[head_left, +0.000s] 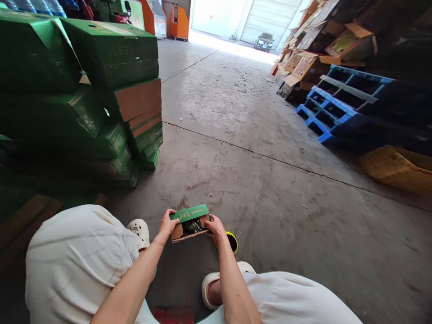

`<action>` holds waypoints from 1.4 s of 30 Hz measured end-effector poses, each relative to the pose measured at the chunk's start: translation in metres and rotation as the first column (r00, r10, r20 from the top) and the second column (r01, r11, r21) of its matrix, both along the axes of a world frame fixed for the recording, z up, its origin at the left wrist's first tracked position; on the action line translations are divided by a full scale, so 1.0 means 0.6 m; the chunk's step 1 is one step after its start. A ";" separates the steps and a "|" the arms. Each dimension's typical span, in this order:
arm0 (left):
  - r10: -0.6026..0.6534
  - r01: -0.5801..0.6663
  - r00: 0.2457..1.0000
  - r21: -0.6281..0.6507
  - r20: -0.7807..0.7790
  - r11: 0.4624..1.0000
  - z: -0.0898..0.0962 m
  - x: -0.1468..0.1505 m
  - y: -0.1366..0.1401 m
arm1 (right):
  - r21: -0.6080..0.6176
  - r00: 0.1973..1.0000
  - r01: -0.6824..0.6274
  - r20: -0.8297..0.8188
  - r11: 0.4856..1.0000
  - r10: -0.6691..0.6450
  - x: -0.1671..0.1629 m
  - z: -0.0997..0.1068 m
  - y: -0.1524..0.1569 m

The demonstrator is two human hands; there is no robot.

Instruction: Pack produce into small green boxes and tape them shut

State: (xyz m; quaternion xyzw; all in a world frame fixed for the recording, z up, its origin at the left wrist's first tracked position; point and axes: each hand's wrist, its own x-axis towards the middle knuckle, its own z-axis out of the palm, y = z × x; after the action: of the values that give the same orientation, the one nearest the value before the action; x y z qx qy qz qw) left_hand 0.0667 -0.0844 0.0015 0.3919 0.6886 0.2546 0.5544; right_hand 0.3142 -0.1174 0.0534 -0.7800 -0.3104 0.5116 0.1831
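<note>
I am seated low, with white trousers and white clogs in view. Both hands hold a small green cardboard box (189,222) above the concrete floor between my knees. My left hand (168,225) grips its left end and my right hand (215,226) grips its right end. The box is open toward me, showing brown card inside and something dark within. A yellow-rimmed round object (232,240) lies on the floor just past my right wrist, partly hidden.
A tall stack of green cartons (111,90) stands at left. Blue plastic pallets (337,105) and heaped flattened cardboard (313,49) line the right wall. A yellow crate (398,168) sits at right. A doorway with a parked car (264,41) lies far ahead.
</note>
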 end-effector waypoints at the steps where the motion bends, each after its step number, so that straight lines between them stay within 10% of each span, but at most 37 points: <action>1: -0.021 0.022 0.999 0.018 -0.037 1.000 -0.002 -0.002 0.004 | 0.008 0.999 0.003 -0.046 1.000 -0.003 0.005 0.005 -0.004; 7: -0.145 0.156 0.981 0.082 -0.132 0.984 -0.013 -0.006 0.014 | 0.134 0.867 -0.048 -0.487 0.990 0.108 0.041 0.032 -0.041; 12: -0.192 0.206 0.967 0.074 -0.170 0.976 -0.018 -0.008 0.017 | 0.328 0.946 -0.253 -0.110 0.910 0.303 0.052 0.025 -0.028; 18: -0.217 0.235 0.951 0.058 -0.221 0.970 -0.015 -0.008 0.018 | 0.295 0.830 -0.555 0.270 0.778 0.489 0.033 0.007 0.015; 25: -0.269 0.305 0.914 0.075 -0.305 0.949 0.004 0.005 0.018 | 0.107 0.742 -0.524 0.544 0.845 0.391 -0.022 -0.014 0.038; 37: -0.519 0.769 0.456 0.027 -0.723 0.639 0.014 0.124 -0.051 | 0.166 0.744 -0.538 0.555 0.827 0.372 -0.027 -0.024 0.029; 42: -0.515 0.802 0.403 0.020 -0.757 0.597 0.013 0.116 -0.031 | 0.044 0.607 -0.707 0.548 0.706 0.575 -0.001 -0.013 0.051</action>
State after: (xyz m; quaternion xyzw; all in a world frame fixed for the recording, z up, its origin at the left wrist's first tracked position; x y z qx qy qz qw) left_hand 0.1362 -0.1033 0.0093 0.7994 0.5564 -0.0266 0.2249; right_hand 0.3139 -0.0866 0.0458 -0.6874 -0.6702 0.2799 -0.0013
